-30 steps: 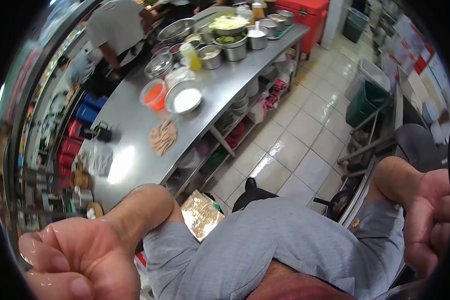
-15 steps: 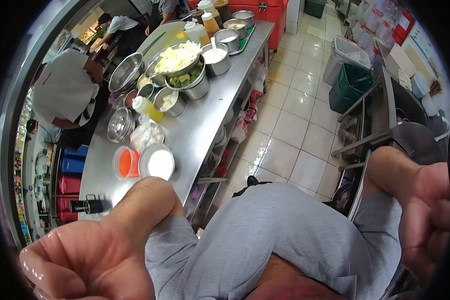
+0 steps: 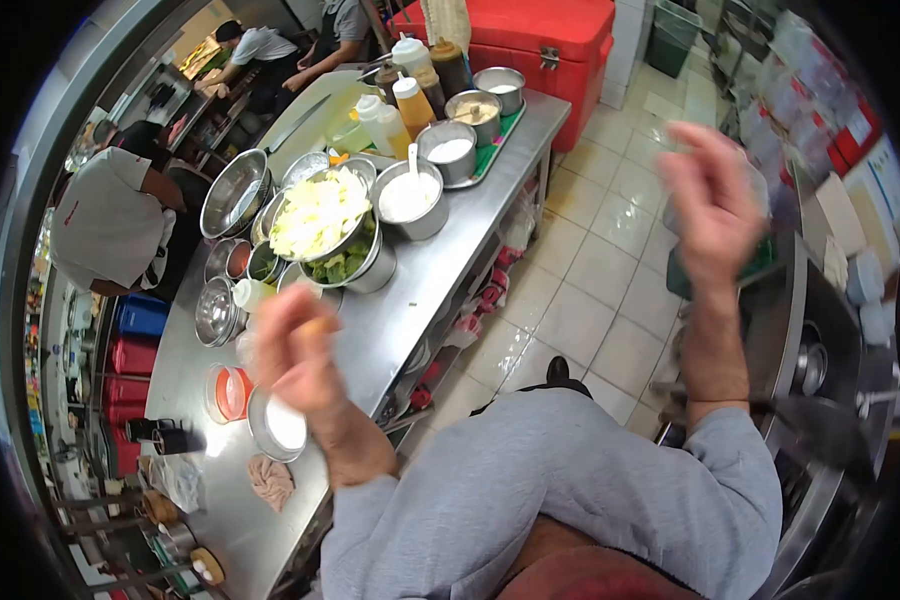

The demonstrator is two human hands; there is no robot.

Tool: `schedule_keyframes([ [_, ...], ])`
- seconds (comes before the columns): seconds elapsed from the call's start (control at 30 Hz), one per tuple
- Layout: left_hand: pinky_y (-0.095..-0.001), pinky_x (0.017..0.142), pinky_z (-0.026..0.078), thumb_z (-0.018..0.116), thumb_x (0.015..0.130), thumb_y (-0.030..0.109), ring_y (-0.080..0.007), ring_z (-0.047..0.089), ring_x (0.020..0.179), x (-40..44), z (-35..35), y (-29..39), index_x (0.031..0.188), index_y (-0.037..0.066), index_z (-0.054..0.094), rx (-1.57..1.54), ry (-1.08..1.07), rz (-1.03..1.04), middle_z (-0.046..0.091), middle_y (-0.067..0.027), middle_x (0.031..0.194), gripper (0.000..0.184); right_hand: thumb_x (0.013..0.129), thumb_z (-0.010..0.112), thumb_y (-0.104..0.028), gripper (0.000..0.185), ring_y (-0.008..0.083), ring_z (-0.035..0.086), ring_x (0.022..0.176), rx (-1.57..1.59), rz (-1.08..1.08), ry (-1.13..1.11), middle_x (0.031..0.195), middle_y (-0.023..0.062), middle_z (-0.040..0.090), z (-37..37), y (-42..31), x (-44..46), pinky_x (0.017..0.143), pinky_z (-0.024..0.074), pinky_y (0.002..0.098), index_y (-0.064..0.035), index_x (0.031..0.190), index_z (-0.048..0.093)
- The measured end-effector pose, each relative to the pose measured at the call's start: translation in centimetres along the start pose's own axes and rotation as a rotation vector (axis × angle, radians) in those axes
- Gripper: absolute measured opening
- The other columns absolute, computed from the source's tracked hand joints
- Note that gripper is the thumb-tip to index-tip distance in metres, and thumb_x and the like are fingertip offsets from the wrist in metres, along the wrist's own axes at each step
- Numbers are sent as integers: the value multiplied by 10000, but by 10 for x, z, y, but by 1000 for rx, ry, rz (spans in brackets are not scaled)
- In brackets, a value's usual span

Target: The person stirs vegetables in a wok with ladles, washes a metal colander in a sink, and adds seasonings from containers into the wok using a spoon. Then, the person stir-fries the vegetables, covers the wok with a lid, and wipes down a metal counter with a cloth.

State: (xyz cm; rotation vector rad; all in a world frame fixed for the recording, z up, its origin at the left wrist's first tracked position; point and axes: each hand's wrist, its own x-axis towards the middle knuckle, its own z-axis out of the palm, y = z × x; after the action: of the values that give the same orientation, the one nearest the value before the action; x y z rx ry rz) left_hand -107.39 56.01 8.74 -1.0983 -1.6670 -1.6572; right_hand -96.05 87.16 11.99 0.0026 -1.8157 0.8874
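Note:
My left hand (image 3: 298, 350) is raised over the steel table, blurred, with its fingers bent; whether they hold anything is hidden. Near it are a squeeze bottle (image 3: 252, 294), an orange-filled tub (image 3: 230, 392) and a bowl of white contents (image 3: 282, 428). Beyond it a bowl of pale chopped vegetable (image 3: 320, 215) rests on a pot with green leaves (image 3: 345, 262). My right hand (image 3: 712, 205) is raised on the right, above the floor and in front of the bins, smeared by motion, touching nothing visible.
The steel table (image 3: 410, 325) runs diagonally, bearing sauce bottles (image 3: 413, 105), metal pots, a knife (image 3: 300, 122) and a cloth (image 3: 271, 482). A red cooler (image 3: 530, 60) stands behind. One co-worker (image 3: 110, 220) is at the left; others are farther back. A counter lies at the right.
Both my hands have risen and moved forward from the lower corners of the view, the left one over the table. The view has shifted along the table, showing its far end closer.

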Motion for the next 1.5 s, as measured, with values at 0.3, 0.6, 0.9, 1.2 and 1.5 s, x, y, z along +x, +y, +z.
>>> schedule_keyframes([
  [0.3,-212,471,349,603,821,250,-54,449,518,-293,51,-140,879,33,617,-18,-108,-1506,527,24,651,225,795,585,-196,310,287,569,747,1,137,-729,856,156,578,169,223,20,676,454,369,-33,1058,562],
  [0.6,-360,443,395,485,799,190,-208,509,486,-555,-3,-110,669,84,547,849,-964,-1153,542,-62,575,178,836,526,-241,395,312,516,990,-267,46,-1087,1078,164,454,296,277,47,795,441,427,-100,1191,425],
  [0.9,-216,456,388,551,843,219,-83,507,543,-401,86,-234,810,74,571,172,340,-1733,537,14,664,149,843,488,-282,253,308,573,868,-242,-189,-1245,889,143,597,306,332,75,730,449,426,-64,960,541],
  [1.2,-215,434,376,576,828,206,-86,514,538,-358,180,-223,887,53,582,321,665,-1681,551,6,700,163,856,515,-202,232,255,582,594,340,250,-593,653,158,577,246,402,103,541,427,344,21,799,549],
  [1.5,-273,517,431,527,790,122,-138,551,594,-465,339,-112,781,21,604,331,675,-1883,583,-56,687,128,876,479,-183,216,156,538,546,443,220,-723,629,97,557,243,451,99,528,424,295,13,834,560],
])
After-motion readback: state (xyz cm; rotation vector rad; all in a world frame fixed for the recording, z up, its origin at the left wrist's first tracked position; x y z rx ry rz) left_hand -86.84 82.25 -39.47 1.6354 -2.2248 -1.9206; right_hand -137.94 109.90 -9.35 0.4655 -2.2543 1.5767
